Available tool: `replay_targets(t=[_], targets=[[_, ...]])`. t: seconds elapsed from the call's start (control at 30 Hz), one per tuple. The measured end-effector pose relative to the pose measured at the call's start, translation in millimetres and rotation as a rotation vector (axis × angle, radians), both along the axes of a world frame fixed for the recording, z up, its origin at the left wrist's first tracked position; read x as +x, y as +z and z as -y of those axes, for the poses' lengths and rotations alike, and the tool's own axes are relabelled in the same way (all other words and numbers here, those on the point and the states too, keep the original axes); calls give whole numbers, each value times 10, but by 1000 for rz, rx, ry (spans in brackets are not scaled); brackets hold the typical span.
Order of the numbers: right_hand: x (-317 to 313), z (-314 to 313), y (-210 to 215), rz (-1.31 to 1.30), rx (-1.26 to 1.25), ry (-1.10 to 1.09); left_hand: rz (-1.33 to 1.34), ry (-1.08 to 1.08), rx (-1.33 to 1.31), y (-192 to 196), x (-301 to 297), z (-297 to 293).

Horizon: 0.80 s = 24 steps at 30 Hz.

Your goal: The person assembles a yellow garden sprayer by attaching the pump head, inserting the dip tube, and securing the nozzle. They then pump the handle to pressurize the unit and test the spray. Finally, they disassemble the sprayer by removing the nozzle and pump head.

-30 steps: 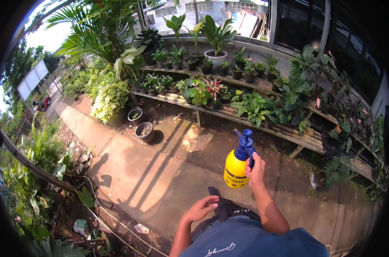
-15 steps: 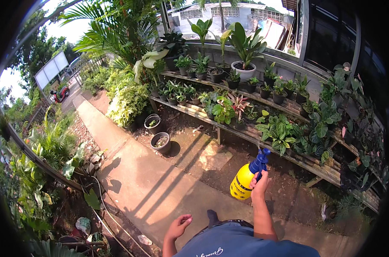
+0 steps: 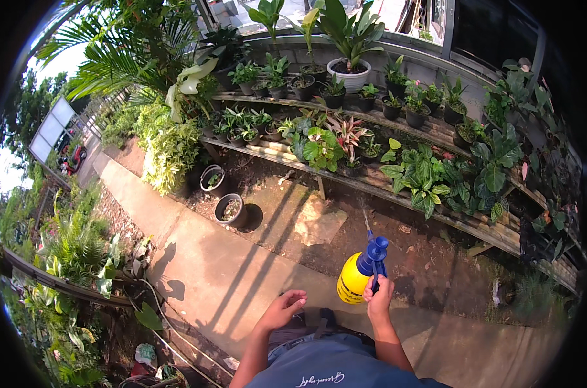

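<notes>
My right hand (image 3: 379,299) was closed around the blue handle of the sprayer (image 3: 360,274), a yellow bottle with a blue pump top, and it held the bottle up in front of me, above the brown soil just beyond the path (image 3: 209,271). The nozzle pointed toward the shelf (image 3: 371,174), a long wooden one that carried many small potted plants. My left hand (image 3: 282,310) held nothing; it was half open, the fingers loosely curled, and it hung over the concrete path, near the sprayer but not touching it. On the soil to the left stood two round pots (image 3: 224,197), close beside each other. A big white pot (image 3: 349,72) with broad green leaves stood on the upper level of the shelf, well apart from the sprayer.
</notes>
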State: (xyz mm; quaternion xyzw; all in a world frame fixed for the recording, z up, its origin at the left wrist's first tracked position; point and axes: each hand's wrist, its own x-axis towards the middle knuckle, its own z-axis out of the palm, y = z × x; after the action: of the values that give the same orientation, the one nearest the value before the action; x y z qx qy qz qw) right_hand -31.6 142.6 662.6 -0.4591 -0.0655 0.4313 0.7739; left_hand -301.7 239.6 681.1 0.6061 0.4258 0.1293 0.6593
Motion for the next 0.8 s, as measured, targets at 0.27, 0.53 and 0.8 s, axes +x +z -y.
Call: replay_targets(t=[0.27, 0.53, 0.8], targets=[[-174, -207, -84, 53, -119, -33, 72, -327, -76, -318, 273, -553], [-427, -1268, -31, 97, -135, -51, 98, -507, -25, -271, 237, -1987], [-925, -2297, 66, 188, -160, 167, 214, -325, 663, -166, 374, -2887]])
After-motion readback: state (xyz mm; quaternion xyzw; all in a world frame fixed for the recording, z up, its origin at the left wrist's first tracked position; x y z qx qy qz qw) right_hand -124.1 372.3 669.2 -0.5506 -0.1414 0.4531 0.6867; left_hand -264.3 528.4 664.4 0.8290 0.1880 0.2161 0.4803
